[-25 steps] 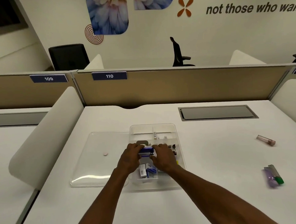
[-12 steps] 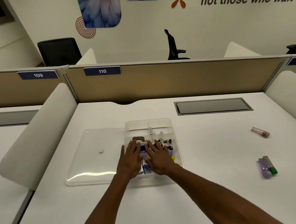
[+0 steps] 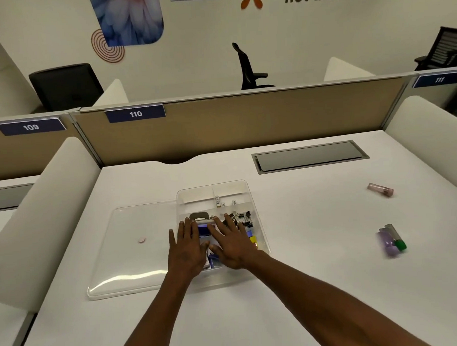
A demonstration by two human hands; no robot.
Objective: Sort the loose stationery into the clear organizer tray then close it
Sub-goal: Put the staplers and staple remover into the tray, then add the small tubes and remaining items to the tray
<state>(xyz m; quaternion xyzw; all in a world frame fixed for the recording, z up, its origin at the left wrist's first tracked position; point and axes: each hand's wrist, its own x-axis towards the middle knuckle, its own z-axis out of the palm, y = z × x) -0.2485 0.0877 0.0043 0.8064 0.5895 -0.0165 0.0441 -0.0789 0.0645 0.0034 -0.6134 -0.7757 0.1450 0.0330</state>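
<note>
On the white desk [image 3: 307,287], the far left shows a curved white divider panel [image 3: 38,209] separating the neighbouring workstation. Next comes the clear lid [image 3: 136,251], lying flat just left of the clear organizer tray [image 3: 238,184] and touching its left wall; a small pink round piece [image 3: 141,240] sits on it. The tray stands uncovered near the middle of the desk, divided into compartments. The left hand [image 3: 185,248] lies flat over the tray's near-left part, fingers straight and spread, grasping nothing; its fingertips reach a dark grey item [image 3: 198,216] and a blue object [image 3: 204,230] shows between the two hands. The right hand [image 3: 232,245] lies just beside it, likewise flat with fingers extended, holding nothing, its fingertips near a heap of black binder clips [image 3: 241,218] in the right compartment. Small white cylinders [image 3: 218,201] rest in a farther compartment, and yellow and blue pieces [image 3: 252,237] show by the right hand's edge. Further right, a grey recessed cable hatch [image 3: 310,156] is set in the desk. Well apart from the tray, toward the right edge, lie a pinkish tube [image 3: 380,190] and, nearer, a purple item touching a green-capped one [image 3: 392,239].
</note>
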